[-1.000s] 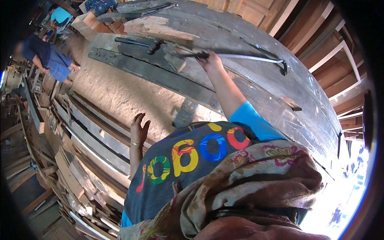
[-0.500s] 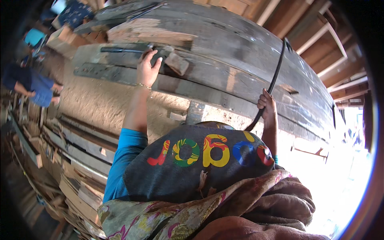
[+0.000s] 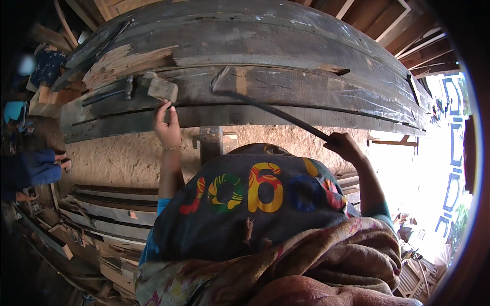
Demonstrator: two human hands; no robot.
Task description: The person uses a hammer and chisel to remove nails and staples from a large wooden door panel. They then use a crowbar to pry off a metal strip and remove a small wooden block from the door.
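My right hand is closed around the lower end of a long dark crowbar. Its curved tip rests on the wide, dark, weathered plank in front of me. My left hand reaches up with its fingers spread against the plank's lower edge. It sits just below a small pale wooden block and holds nothing. A hammer lies on the plank to the left of the block.
Splintered pale wood shows at the plank's upper left. Stacked boards lie on the sawdust floor at lower left. A person in blue crouches at the far left. Wooden beams run at upper right.
My left hand has dropped from the block to the plank's edge below it. My right hand has swung the crowbar over so that its tip lies on the plank.
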